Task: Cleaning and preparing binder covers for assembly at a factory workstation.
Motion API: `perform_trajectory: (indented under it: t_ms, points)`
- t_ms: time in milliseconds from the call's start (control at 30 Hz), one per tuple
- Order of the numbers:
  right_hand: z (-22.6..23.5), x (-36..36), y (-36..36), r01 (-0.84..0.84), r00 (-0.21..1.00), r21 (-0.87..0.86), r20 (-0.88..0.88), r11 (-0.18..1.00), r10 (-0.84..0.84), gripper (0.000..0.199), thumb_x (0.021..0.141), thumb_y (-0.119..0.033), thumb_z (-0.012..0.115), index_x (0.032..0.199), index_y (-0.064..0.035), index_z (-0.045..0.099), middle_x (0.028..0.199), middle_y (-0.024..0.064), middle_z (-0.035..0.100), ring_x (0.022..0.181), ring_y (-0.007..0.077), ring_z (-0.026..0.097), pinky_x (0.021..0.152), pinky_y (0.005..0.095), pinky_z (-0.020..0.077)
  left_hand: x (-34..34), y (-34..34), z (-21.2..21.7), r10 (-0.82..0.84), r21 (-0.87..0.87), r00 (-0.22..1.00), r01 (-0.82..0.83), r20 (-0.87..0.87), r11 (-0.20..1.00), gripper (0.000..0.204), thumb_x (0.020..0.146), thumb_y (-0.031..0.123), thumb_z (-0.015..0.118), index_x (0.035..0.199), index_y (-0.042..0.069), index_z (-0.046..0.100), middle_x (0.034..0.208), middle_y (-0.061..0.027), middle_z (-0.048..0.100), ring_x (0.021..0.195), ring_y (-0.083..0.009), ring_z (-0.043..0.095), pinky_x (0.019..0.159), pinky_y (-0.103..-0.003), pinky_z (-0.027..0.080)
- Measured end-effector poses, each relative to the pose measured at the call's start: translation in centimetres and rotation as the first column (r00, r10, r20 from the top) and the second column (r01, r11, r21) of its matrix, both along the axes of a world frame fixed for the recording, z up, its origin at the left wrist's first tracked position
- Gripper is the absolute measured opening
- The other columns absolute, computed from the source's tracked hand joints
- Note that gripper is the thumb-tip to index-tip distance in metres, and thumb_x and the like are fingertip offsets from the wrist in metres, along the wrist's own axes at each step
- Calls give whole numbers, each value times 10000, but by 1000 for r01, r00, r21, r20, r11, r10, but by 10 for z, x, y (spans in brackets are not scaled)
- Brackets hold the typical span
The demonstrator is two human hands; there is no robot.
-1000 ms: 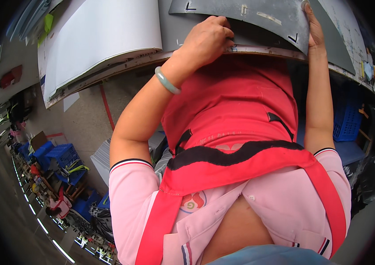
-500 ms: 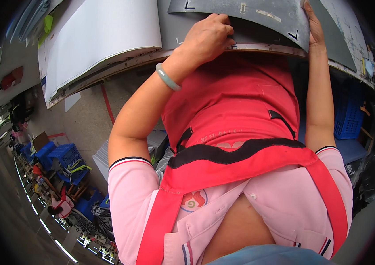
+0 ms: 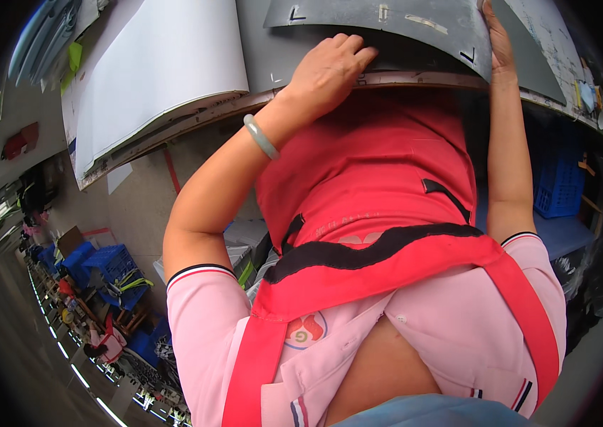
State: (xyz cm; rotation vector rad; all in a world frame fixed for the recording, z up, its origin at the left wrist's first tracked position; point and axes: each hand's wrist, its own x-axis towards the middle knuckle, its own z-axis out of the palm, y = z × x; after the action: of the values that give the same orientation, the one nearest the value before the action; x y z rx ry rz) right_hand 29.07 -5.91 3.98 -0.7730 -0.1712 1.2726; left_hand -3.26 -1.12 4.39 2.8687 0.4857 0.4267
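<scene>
A flexible grey sheet [image 3: 358,16] with black corner marks and pieces of tape arches above a darker grey board [image 3: 259,50] on the table. My right hand [image 3: 499,41] grips the sheet's right edge, thumb on top and the other fingers mostly hidden beneath. In front of the sheet's raised near edge, my left hand [image 3: 331,70] hovers over the dark board with fingers curled. Its fingertips and thumb are partly hidden, so whatever they hold cannot be made out. A pale green bangle [image 3: 261,136] circles the left wrist.
A stack of large white sheets [image 3: 163,60], curled at its near edge, lies on the table to the left. The table's front edge [image 3: 301,85] runs close to my red apron [image 3: 372,156]. Blue crates stand below at the right [image 3: 559,185] and farther left [image 3: 113,267].
My left hand has drawn slightly left, away from the table edge, and its fingers have loosened a little. The right hand still holds the sheet. The whole view has shifted slightly.
</scene>
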Motion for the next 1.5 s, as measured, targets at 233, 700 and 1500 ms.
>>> perform_trajectory:
  t_ms: [233, 700, 1500]
  points:
    - [37, 32, -29, 24, 999, 122, 23, 992, -27, 394, 961, -345, 685, 1209, -39, 661, 1116, 88, 710, 1016, 224, 672, 922, 374, 540, 189, -24, -9, -79, 39, 841, 69, 535, 997, 304, 883, 131, 623, 1172, 45, 659, 1215, -162, 660, 1150, -349, 623, 995, -436, 486]
    - [66, 51, -64, -179, 983, 417, 98, 891, 152, 228, 1028, -279, 577, 1147, -109, 671, 1208, 107, 696, 1099, 242, 678, 939, 414, 570, -64, 216, 108, 843, -828, 376, -262, 385, 495, 249, 951, 61, 509, 1107, 0, 693, 695, -86, 667, 688, -167, 646, 623, -269, 528]
    - [-23, 58, 40, -35, 400, -295, 871, 955, 284, 319, 926, -350, 740, 1093, -78, 724, 934, -23, 678, 827, 70, 598, 755, 206, 458, -182, 38, 90, 698, -450, 417, -550, 582, 704, 49, 938, 51, 690, 972, 15, 691, 812, -13, 659, 671, -67, 565, 615, -223, 472]
